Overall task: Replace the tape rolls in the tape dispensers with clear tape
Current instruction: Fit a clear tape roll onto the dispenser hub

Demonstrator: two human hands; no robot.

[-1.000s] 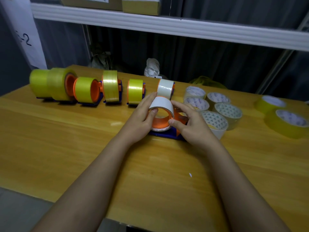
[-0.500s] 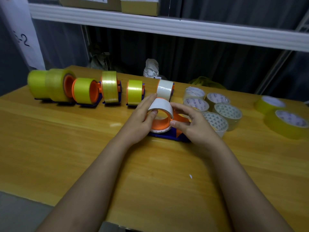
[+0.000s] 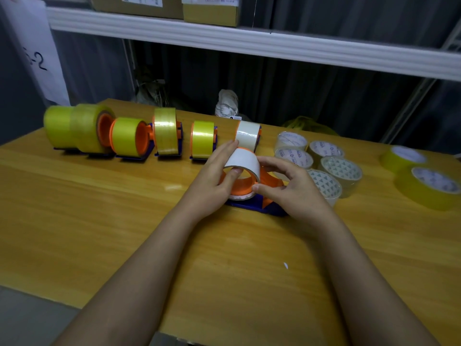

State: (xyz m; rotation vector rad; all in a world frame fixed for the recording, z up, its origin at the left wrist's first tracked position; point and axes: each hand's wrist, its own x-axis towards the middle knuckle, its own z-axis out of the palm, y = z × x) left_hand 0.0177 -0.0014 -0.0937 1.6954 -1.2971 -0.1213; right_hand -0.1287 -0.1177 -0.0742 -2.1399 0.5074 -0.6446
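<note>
A blue and orange tape dispenser (image 3: 262, 204) stands on the wooden table (image 3: 99, 221) in front of me. A clear tape roll (image 3: 243, 161) sits over its orange hub. My left hand (image 3: 212, 181) grips the roll from the left, thumb inside the hub. My right hand (image 3: 291, 188) touches the dispenser's right side, thumb at the roll's lower edge. Behind it stands another dispenser with a clear roll (image 3: 248, 133). Several dispensers with yellow rolls (image 3: 164, 131) line the back left. Several spare clear rolls (image 3: 340, 168) lie flat at the right.
Two yellow rolls (image 3: 429, 186) lie flat at the far right. A white shelf (image 3: 249, 41) with cardboard boxes (image 3: 212, 8) hangs above the table's back edge. A crumpled white bag (image 3: 227, 103) sits behind the table. The table's near edge runs below my forearms.
The clear roll has tipped slightly further over the orange hub. My right hand has shifted a little to the right and its fingers have spread.
</note>
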